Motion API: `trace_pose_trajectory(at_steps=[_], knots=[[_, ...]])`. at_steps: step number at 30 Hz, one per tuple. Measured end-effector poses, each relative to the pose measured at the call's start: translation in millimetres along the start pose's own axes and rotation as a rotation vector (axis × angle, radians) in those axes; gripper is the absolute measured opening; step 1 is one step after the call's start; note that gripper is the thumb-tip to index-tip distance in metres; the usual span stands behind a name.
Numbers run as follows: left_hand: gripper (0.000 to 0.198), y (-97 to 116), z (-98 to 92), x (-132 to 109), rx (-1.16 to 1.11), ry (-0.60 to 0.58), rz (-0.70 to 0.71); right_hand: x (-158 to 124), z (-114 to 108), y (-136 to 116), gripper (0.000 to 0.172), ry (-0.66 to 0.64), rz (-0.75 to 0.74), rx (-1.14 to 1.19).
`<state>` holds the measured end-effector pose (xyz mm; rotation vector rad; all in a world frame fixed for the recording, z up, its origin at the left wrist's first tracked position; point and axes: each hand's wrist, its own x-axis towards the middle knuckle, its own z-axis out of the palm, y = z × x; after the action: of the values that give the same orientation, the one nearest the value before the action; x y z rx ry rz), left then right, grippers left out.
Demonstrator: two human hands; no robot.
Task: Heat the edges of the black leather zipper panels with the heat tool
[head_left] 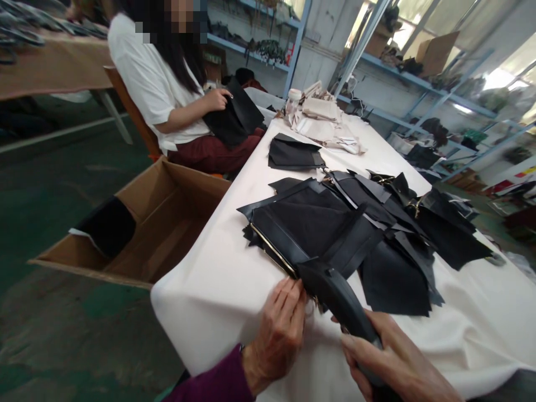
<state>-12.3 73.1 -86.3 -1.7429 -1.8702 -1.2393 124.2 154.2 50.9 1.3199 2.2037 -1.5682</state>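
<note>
My right hand (389, 352) is wrapped round the grip of a black gun-shaped hand tool (335, 293). The tool's head lies over the near corner of a black zippered fabric piece (305, 218). Beside that corner my left hand (280, 324) is closed, its fingertips pinching the piece at the end of the gold zipper (272, 248). The tool's head hides part of this corner, and I cannot make out its tip. More black fabric pieces (396, 273) lie in a loose heap to the right.
A white-covered table (209, 285) carries everything. Farther back are a small black stack (295, 153) and a beige pile (322, 120). An open cardboard box (146, 240) stands left of the table. Behind it a seated person (151, 84) holds black fabric (237, 114). Blue shelves (419, 84) line the wall.
</note>
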Motion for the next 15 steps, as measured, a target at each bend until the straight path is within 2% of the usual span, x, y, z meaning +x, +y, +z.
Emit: trace_pose_trajectory(at_steps=[3,7,11,15], knots=[[0.033,-1.3,0.4,-0.8,-0.008,0.011,0.01,16.5,4.3,-12.5,0.025,-0.046,-0.039,0.023],[0.032,-2.9,-0.5,-1.0,-0.022,0.022,0.01,26.6,-1.9,-28.3,0.026,0.005,0.002,0.037],[0.033,-4.4,0.1,-2.0,-0.034,0.009,0.015,10.8,-14.6,-38.8,0.036,0.091,0.031,-0.01],[0.033,-5.2,0.8,-2.5,-0.045,0.008,0.017,-16.7,-12.6,-32.0,0.037,0.166,0.131,-0.078]])
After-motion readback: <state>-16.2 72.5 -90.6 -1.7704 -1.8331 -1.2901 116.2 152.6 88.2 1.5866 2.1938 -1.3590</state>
